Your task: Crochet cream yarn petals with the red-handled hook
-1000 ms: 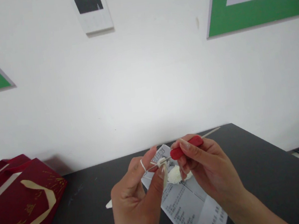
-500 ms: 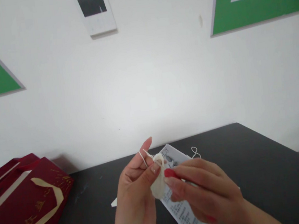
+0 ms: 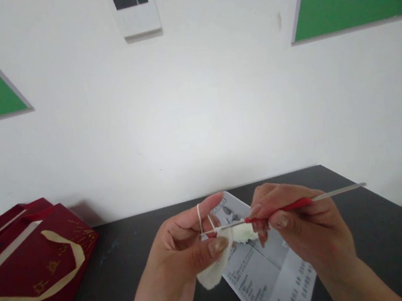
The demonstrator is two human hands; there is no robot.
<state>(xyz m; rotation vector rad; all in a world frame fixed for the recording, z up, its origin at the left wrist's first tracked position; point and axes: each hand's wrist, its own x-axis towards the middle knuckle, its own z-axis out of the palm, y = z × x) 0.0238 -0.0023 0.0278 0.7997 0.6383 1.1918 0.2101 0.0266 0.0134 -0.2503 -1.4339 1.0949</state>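
Between thumb and fingers my left hand [image 3: 174,263] pinches a small off-white crochet piece [image 3: 214,271], which hangs below the thumb. White yarn [image 3: 199,218] loops over the raised left index finger. My right hand [image 3: 306,230] is closed around the red grip of a crochet hook [image 3: 288,207]. The hook's thin metal shaft points left and reaches the top edge of the crochet piece beside the left thumb; its tip meets the yarn there. The pale rear end sticks out to the right. Behind the hands, a pale bundle [image 3: 246,233], perhaps yarn, rests on a printed sheet.
The printed sheet [image 3: 253,280] lies on the black table [image 3: 374,246] under the hands. Dark red gift bags [image 3: 50,271] with a gold ribbon stand at the left. A white wall [image 3: 201,121] rises behind the table, carrying green-bordered boards [image 3: 345,13] and a small panel [image 3: 141,18].
My right hand has turned and moved right, bringing the hook into full view, level across the work. The left index finger has lowered toward the right. The view has shifted slightly.
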